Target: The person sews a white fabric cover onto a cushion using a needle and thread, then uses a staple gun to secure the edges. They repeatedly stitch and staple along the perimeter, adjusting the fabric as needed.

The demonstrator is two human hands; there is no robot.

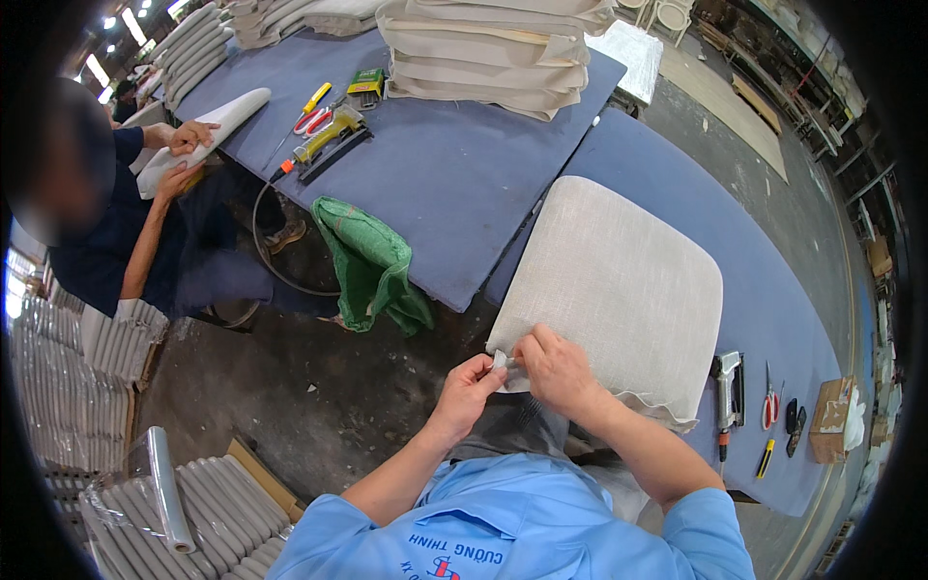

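Note:
A pale beige fabric-covered seat cushion [619, 280] lies on the blue table in front of me, its near edge showing loose, ruffled cloth. At its near left corner, my left hand [471, 385] pinches a small whitish bit of the fabric edge between thumb and fingers. Close beside it, my right hand [556, 367] rests over the corner with fingers curled in a pinch at the same cloth. What lies under the right fingertips is hidden.
Right of the cushion lie a staple gun [729, 391], red-handled scissors [770, 410], a yellow cutter [765, 458] and a cardboard box [831, 420]. Another staple gun [329, 140] and stacked covers [493, 58] sit on the far table [464, 174]. A co-worker at left holds a cushion [217, 130]. A green sack [365, 261] hangs between.

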